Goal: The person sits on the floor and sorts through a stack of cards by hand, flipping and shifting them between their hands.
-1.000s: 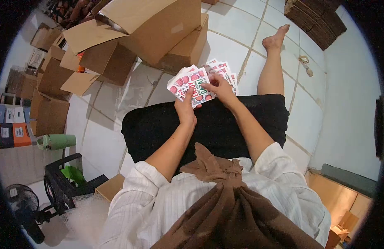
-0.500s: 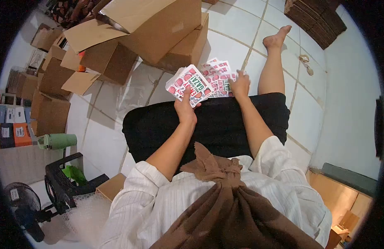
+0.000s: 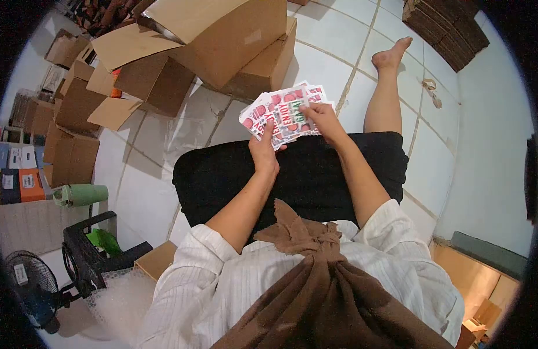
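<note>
At centre frame, I find the left hand (image 3: 265, 156) closed on fanned cards (image 3: 257, 114), the right hand (image 3: 326, 123) pinching a top card (image 3: 290, 111); likely light, bendable, slippery; best gripped by edges.

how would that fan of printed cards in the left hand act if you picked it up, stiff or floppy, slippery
The fan of printed cards would probably be fairly stiff: the cards stay flat well past the left hand. It's likely light, since each looks thin. It may slip apart, as the cards overlap unevenly with no visible band.
</note>
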Tool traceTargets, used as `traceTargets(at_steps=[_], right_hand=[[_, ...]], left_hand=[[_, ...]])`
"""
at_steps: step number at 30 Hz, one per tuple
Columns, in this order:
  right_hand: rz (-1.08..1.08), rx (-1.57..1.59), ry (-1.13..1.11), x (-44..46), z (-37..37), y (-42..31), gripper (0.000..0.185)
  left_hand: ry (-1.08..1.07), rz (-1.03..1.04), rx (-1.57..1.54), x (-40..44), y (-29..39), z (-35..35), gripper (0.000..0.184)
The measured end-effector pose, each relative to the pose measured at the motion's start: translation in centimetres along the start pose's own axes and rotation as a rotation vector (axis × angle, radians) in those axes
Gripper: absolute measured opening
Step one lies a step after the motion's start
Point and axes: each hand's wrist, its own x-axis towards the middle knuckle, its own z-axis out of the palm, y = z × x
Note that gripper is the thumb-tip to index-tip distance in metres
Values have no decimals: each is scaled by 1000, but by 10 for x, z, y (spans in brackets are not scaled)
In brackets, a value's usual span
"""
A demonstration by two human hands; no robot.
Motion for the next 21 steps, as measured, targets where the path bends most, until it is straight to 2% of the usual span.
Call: traceTargets(at_steps=[1,2,4,5,6,8,9,10,12,14,16,18,20,21], right_hand=[[2,-107,127,9,-9,8,25],[4,-105,127,14,-20,16,25],[-38,1,315,26,-47,38,24],[59,-257,337,38,-63,59,21],[62,-254,344,37,-64,61,21],[92,-536,436,32,-57,66,24],[2,-613,570,25,-48,64,28],[1,-613,570,22,-41,59,28],[-468,-1012,862,19,-28,43,31],[-371,-502,460,15,-6,20,31],[-365,-342,262,3,21,12,29],[-317,-327,218,-2,28,16,24],[-272,-304,167,-1,30,18,19],[-226,-194,111,-2,26,15,18]], left_hand=[[0,-1,1,1,-1,0,28],[30,-18,-12,2,-3,-1,28],[58,-38,-19,3,-2,-3,28],[103,-63,-67,3,1,-3,27],[148,-89,-115,3,1,-2,27],[152,-114,-116,3,2,-1,27],[135,-114,-98,1,4,-1,27],[121,-112,-78,0,6,-1,27],[129,-121,-71,0,6,-1,27],[89,-79,-52,1,2,-2,27],[68,-75,-60,1,1,-4,27],[-26,-13,-27,1,2,-3,29],[4,-25,-29,-1,3,-2,29],[31,-39,-35,-1,2,-1,30]])
